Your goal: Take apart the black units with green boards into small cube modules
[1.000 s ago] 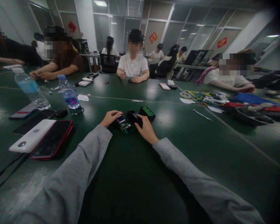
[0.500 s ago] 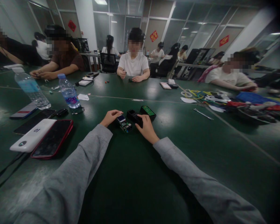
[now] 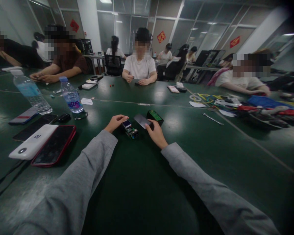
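My left hand [image 3: 115,123] is closed on the upper left end of a circuit board with a small screen [image 3: 131,130]. Green board and silvery parts show on its lower half. Between the thumb and fingers of my right hand [image 3: 156,133] is a flat black plastic cover [image 3: 141,120], tilted so that its smooth face catches the light. Just behind that hand lies a black case with a green circuit board [image 3: 155,115] in it. The fingers partly hide the cover's right end.
At left lie a red-edged phone [image 3: 54,147], a white power bank [image 3: 34,142] and other phones, with two water bottles [image 3: 72,98] behind. A wrench [image 3: 212,119] and a heap of cables [image 3: 210,100] lie at right. A person in white [image 3: 140,68] sits opposite.
The black cover in my right hand has been turned over: its recessed side showed before, its smooth face shows now. My left hand and the circuit board have hardly moved.
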A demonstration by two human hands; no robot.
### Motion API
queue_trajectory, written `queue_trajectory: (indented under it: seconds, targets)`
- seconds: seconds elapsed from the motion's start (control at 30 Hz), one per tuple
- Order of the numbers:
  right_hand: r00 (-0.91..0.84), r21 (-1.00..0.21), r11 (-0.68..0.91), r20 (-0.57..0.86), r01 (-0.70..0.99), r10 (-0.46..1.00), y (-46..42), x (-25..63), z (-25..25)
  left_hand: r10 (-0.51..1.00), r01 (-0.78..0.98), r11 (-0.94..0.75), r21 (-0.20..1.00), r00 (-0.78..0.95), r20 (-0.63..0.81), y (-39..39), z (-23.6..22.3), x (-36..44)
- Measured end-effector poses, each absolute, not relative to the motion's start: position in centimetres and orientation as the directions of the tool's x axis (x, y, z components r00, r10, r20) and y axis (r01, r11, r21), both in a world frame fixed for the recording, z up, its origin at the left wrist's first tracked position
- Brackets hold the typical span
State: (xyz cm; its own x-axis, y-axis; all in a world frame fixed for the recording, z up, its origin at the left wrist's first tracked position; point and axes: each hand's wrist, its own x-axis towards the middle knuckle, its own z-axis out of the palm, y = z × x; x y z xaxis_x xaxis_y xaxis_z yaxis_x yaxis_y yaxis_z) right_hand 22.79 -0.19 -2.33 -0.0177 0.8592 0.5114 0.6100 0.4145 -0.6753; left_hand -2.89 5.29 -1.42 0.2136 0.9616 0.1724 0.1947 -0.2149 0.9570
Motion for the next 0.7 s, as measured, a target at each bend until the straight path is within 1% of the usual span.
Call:
queue_trajectory:
  seconds: [0.07, 0.13, 0.33, 0.47, 0.57, 0.7]
  targets:
    - [-0.002, -0.693, 0.396, 0.494, 0.602, 0.869, -0.1, 22.9, -2.4, 0.961, 0.196, -0.215, 0.957, 0.218, 0.172, 5.3, -1.4, -2.9]
    - [-0.021, -0.675, 0.413, 0.509, 0.611, 0.861, -0.2, 22.8, -2.3, 0.961, 0.195, -0.216, 0.957, 0.217, 0.173, 5.3, -1.4, -2.9]
    - [-0.188, -0.511, 0.538, 0.585, 0.671, 0.789, -1.3, 22.3, -1.5, 0.963, 0.207, -0.211, 0.955, 0.213, 0.166, 5.0, -1.1, -2.8]
    - [-0.239, -0.452, 0.561, 0.590, 0.693, 0.771, -1.4, 22.2, -1.5, 0.963, 0.204, -0.211, 0.956, 0.212, 0.168, 5.0, -1.1, -2.8]
    - [-0.229, -0.466, 0.552, 0.584, 0.692, 0.779, -1.4, 22.2, -1.6, 0.963, 0.196, -0.206, 0.959, 0.215, 0.163, 5.1, -1.1, -2.8]
    - [-0.128, -0.558, 0.493, 0.566, 0.668, 0.814, -1.0, 22.4, -1.7, 0.965, 0.208, -0.204, 0.957, 0.206, 0.161, 5.2, -1.1, -2.8]
